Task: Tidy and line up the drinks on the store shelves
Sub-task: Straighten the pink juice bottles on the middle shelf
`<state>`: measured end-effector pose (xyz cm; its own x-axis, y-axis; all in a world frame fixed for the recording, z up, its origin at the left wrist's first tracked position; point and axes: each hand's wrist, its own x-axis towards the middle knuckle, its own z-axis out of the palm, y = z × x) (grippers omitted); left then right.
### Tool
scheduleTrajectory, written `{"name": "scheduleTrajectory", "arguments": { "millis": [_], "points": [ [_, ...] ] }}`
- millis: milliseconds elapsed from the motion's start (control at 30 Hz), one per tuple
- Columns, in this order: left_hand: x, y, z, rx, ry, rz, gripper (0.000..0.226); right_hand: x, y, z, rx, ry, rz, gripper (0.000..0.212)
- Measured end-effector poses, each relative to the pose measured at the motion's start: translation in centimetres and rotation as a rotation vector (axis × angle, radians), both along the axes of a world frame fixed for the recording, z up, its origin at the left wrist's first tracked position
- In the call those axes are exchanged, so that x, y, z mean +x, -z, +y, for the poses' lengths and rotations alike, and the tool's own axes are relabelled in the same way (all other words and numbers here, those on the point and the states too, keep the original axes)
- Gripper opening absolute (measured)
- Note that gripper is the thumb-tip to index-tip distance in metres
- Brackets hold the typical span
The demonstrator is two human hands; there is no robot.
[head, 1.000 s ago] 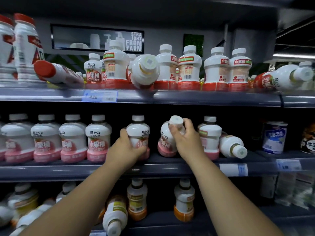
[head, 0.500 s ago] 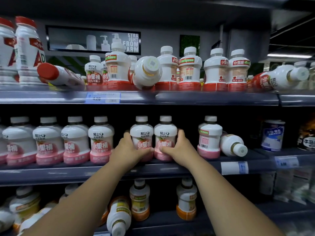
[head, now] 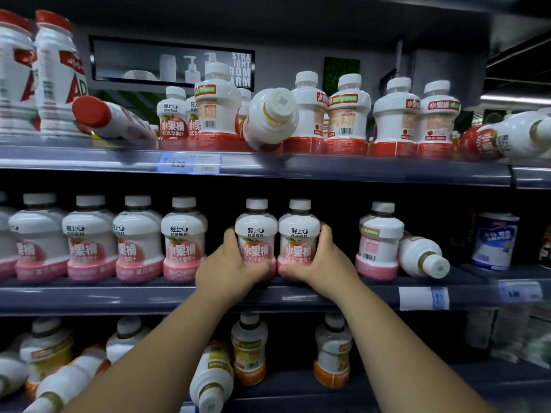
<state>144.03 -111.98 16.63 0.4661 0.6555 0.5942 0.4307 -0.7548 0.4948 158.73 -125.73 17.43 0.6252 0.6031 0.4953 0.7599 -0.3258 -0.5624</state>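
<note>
Left hand (head: 229,269), right hand (head: 323,263): bare. Forearms behind fingers bare, uncovered down to frame edge.

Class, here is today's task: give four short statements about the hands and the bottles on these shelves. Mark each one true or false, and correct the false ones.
1. The left hand grips a pink bottle standing upright on the middle shelf. True.
2. The right hand holds nothing. False: it grips a second pink bottle, upright beside the first.
3. A tipped bottle lies at the right of that shelf, its cap toward the camera. True.
4. That tipped one is the only bottle not upright. False: on the top shelf a white bottle is tipped over and a red-capped bottle lies on its side.
</note>
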Motion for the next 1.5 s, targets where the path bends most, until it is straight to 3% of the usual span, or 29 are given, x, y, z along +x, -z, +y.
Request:
{"name": "scheduleTrajectory", "arguments": {
  "millis": [133, 333, 767, 867, 967, 1100, 1367, 1500],
  "points": [
    [0.1, 0.3, 0.1, 0.039, -0.011, 0.04, 0.084, -0.2, 0.0, 0.2, -0.044, 0.015, -0.021, 0.123],
    [0.1, 0.4, 0.2, 0.021, -0.023, 0.047, 0.078, 0.0, 0.1, 0.3, -0.037, 0.006, 0.008, 0.118],
    [0.2, 0.7, 0.3, 0.073, -0.053, 0.051, 0.077, 0.3, 0.6, 0.1, 0.031, -0.016, -0.004, 0.129],
    [-0.2, 0.7, 0.1, 0.074, -0.014, 0.019, 0.093, 0.5, 0.8, -0.4, 0.23, -0.068, 0.029, 0.124],
    [-1.2, 0.8, 0.1, 0.069, 0.079, -0.057, 0.119, 0.1, 0.6, -1.0, 0.174, -0.133, 0.015, 0.122],
    [-3.0, 1.0, 0.4, 0.154, 0.191, -0.098, 0.105, -0.4, 0.4, -1.0, 0.089, -0.166, -0.065, 0.122],
    [-6.6, 0.6, 0.6, 0.364, 0.127, -0.109, 0.069, -2.1, 1.4, 0.5, 0.105, -0.218, -0.183, 0.111],
    [-7.7, 0.0, 0.6, 0.319, 0.129, -0.143, 0.066, -3.0, 1.6, 1.8, 0.114, -0.21, -0.225, 0.106]
  ]
}}
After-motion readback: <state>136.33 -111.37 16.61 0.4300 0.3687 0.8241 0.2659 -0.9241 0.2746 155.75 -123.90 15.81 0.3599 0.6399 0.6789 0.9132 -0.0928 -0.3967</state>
